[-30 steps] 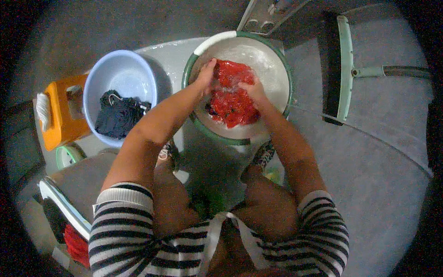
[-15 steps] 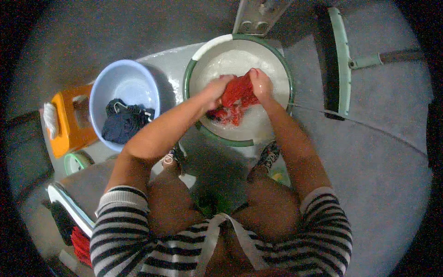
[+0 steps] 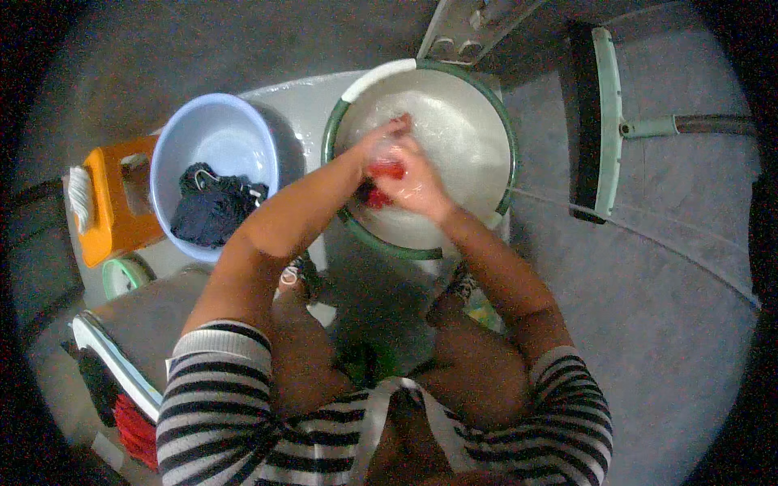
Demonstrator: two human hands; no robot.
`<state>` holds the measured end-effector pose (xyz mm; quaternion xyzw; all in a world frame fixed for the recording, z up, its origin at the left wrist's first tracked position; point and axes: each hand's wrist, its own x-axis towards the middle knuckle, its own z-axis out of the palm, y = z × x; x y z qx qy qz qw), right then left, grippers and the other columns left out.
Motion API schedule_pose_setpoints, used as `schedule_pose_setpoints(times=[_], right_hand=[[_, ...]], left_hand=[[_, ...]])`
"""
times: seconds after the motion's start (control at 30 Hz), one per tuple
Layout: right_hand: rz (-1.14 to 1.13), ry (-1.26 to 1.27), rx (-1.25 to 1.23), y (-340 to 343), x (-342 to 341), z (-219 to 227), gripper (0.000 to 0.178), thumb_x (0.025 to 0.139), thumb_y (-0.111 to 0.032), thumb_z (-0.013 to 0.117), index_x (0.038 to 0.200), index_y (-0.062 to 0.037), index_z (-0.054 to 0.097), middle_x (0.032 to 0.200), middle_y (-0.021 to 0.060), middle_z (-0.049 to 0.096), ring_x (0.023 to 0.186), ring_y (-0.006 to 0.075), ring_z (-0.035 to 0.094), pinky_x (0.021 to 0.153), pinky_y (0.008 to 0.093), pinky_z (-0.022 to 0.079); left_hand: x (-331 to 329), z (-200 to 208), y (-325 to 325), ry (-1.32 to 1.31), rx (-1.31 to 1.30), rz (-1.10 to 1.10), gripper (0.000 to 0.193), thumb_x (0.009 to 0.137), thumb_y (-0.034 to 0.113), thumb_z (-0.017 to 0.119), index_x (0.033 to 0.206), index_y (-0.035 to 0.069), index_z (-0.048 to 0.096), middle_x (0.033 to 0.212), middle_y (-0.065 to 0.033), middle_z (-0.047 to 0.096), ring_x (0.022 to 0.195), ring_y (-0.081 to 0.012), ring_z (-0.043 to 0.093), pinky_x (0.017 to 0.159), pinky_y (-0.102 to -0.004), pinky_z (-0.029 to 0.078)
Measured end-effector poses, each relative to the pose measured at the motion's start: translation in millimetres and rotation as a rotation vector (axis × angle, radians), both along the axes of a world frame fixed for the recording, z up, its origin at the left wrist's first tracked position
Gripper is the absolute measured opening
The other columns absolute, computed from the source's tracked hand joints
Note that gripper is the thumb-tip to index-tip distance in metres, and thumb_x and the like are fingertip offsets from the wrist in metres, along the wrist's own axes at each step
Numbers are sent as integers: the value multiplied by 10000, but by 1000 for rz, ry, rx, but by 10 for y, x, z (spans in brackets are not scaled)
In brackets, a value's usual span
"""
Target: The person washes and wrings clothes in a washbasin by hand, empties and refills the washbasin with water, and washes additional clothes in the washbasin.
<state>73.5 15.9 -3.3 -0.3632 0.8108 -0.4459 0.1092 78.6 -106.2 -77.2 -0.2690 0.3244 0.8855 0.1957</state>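
A large white basin (image 3: 474,166) with a green and white rim holds water in front of me. Over its left half my two hands are pressed close together around a wet red cloth (image 3: 387,168). My left hand (image 3: 381,147) is partly smeared by motion, closed on the bunched cloth. The fingers of my right hand (image 3: 415,185) curl over it from the right. Most of the cloth is hidden by my hands; a red and dark part hangs below them near the basin's left wall.
Left of the basin, a light blue tub (image 3: 263,142) holds dark clothing (image 3: 209,212). Beyond it are an orange stool (image 3: 105,202) with a white bundle (image 3: 79,194) and a small green-rimmed bowl (image 3: 121,278). A floor squeegee (image 3: 608,121) stands at the right, with a thin hose (image 3: 648,235) nearby.
The cloth was spread between my two hands and is now bunched small. My right hand has moved left and nearer to me, against my left hand.
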Motion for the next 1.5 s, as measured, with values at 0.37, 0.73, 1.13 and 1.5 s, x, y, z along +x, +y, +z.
schedule_pose_setpoints(times=[0.37,0.73,1.13,1.5], right_hand=[[-605,73,373,979,-865,-1111,224,823,-200,497,914,4,503,838,207,529,777,374,520,677,480,412],[-15,-414,-7,51,85,-360,394,639,-163,668,1004,-64,556,970,134,548,843,309,574,749,371,471],[-413,-249,436,624,-543,-377,425,854,-404,398,1089,-95,570,956,205,607,918,353,577,820,416,432],[-305,-399,-206,1218,-75,654,247,863,-197,461,963,-2,575,993,124,575,917,230,560,793,306,446]], left_hand=[[-22,572,-70,93,-177,-152,410,874,361,434,1114,30,460,1009,-131,563,906,-243,577,736,-356,501],[448,-298,16,-232,422,-59,704,797,688,295,1218,142,439,1207,-132,477,1107,-311,458,886,-517,383],[108,613,149,215,-645,-255,509,906,423,381,1138,-16,495,1056,-196,567,997,-267,545,879,-343,413],[-7,1082,-714,485,-1507,-95,246,823,266,589,910,36,599,855,-108,601,787,-219,565,741,-327,445]])
